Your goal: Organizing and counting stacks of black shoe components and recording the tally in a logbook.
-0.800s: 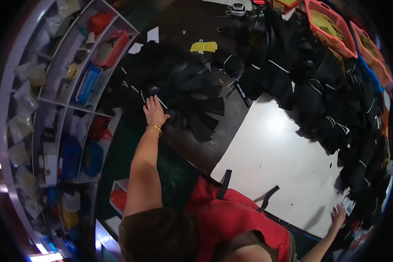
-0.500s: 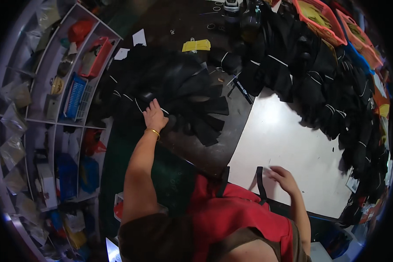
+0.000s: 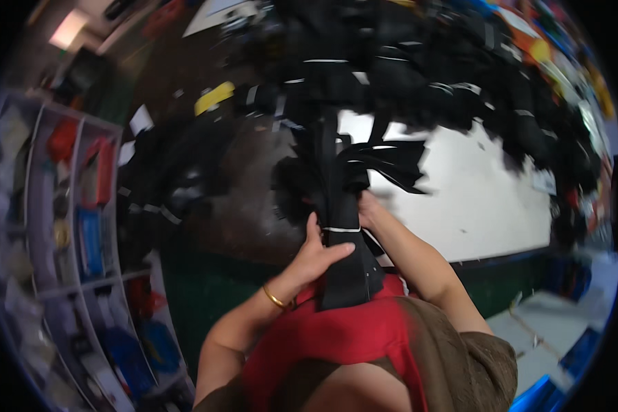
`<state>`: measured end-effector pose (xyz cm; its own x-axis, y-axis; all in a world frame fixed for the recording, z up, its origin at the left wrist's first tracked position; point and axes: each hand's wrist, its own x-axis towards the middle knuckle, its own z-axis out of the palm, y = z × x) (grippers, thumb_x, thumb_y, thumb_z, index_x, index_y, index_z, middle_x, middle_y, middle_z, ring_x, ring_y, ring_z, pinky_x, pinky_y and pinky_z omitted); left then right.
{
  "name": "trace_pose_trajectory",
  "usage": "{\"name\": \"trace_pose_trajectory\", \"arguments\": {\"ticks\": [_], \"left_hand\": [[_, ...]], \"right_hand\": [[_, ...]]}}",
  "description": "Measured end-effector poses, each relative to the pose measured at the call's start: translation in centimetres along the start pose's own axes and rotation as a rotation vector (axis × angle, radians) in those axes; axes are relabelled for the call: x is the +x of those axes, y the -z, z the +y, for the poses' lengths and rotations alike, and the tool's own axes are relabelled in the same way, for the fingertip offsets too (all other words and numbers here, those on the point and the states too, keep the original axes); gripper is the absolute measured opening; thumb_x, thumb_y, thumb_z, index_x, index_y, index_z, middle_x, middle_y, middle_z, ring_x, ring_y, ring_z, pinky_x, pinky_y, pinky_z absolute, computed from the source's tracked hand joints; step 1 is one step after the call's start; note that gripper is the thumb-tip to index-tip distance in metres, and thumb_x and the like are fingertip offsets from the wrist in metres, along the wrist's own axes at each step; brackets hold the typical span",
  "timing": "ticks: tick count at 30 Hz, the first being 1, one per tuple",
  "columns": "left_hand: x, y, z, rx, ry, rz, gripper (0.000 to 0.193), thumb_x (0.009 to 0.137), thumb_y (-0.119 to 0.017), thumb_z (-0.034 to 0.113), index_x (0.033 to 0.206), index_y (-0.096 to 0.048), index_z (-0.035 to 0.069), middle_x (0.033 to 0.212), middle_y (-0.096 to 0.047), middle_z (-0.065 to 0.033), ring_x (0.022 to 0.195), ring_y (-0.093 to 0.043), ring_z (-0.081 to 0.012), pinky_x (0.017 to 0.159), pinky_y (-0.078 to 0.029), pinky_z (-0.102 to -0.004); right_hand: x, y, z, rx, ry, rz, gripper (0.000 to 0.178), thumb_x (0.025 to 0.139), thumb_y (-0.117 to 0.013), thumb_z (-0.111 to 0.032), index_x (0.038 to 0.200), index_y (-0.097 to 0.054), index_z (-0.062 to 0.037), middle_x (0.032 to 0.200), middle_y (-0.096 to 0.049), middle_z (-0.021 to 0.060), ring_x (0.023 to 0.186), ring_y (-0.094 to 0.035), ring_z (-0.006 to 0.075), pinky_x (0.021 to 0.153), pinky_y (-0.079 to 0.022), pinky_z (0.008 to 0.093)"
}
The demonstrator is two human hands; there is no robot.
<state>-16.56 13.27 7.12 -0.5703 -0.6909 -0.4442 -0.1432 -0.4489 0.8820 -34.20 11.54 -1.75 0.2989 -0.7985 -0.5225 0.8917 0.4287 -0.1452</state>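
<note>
Both hands, left hand (image 3: 321,255) and right hand (image 3: 368,209), have fingers wrapped around a tied black bundle (image 3: 343,226), lifted from the counter (image 3: 474,199); dark piles (image 3: 419,82) beyond the bundle remain loose.

A matt black bundle of flat cloth strap pieces (image 3: 343,206), bound by a thin white band, is gripped by the left hand (image 3: 316,257), which wears a glossy gold metal bangle (image 3: 276,299), above a smooth white tabletop (image 3: 474,199).
</note>
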Motion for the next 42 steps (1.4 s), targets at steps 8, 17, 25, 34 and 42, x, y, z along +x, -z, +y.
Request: {"name": "trace_pose_trajectory", "arguments": {"ticks": [8,17,25,34,42], "left_hand": [[4.0,0.4,0.7,-0.608,0.276,-0.116,0.053,0.082,-0.054,0.066,0.089,-0.055,0.013,0.083,-0.055,-0.002,0.081,-0.049,-0.0175,0.064,-0.034,-0.0301],[13.2,-8.9,7.0,-0.445,-0.091,-0.245,0.059,0.095,-0.043,0.043,0.135,-0.041,0.0,0.137,-0.046,-0.0136,0.124,-0.045,-0.0299,0.109,-0.032,-0.0435],[11.7,-22.3,7.1,-0.316,-0.286,-0.37,0.042,0.096,-0.04,0.024,0.129,-0.046,-0.002,0.124,-0.056,-0.0156,0.11,-0.057,-0.029,0.097,-0.045,-0.0413],[13.9,-27.8,6.8,-0.694,0.053,-0.521,0.041,0.098,-0.041,0.033,0.124,-0.054,0.003,0.124,-0.059,-0.01,0.112,-0.057,-0.0257,0.101,-0.041,-0.0389],[13.7,-27.3,7.0,-0.645,-0.111,-0.409,0.029,0.098,-0.043,0.016,0.123,-0.05,0.004,0.116,-0.061,-0.0107,0.108,-0.059,-0.0215,0.093,-0.049,-0.0352]], "right_hand": [[-5.1,-0.4,-1.7,0.002,0.152,-0.24,0.031,0.094,-0.05,-0.022,0.115,-0.059,-0.0011,0.107,-0.065,0.0128,0.085,-0.065,0.0192,0.076,-0.055,0.0328],[-16.7,-2.5,-7.9,-0.691,0.545,-0.132,0.1,0.085,-0.055,-0.059,0.147,-0.002,-0.0011,0.15,-0.019,0.0175,0.138,-0.021,0.024,0.111,-0.02,0.0324],[-26.2,1.4,-10.9,-0.931,1.044,0.122,0.119,0.067,-0.081,-0.041,0.143,-0.003,0.0077,0.145,-0.027,0.0243,0.133,-0.032,0.0273,0.109,-0.028,0.0342],[-30.2,6.4,-12.1,-0.054,0.895,0.232,0.036,0.082,-0.067,-0.008,0.115,-0.058,0.0023,0.11,-0.063,0.0109,0.099,-0.062,0.0202,0.086,-0.053,0.0335],[-29.2,7.9,-12.9,-0.135,0.841,0.165,0.048,0.078,-0.068,-0.002,0.123,-0.051,-0.001,0.112,-0.061,0.0097,0.101,-0.061,0.0203,0.089,-0.051,0.0334]]}}
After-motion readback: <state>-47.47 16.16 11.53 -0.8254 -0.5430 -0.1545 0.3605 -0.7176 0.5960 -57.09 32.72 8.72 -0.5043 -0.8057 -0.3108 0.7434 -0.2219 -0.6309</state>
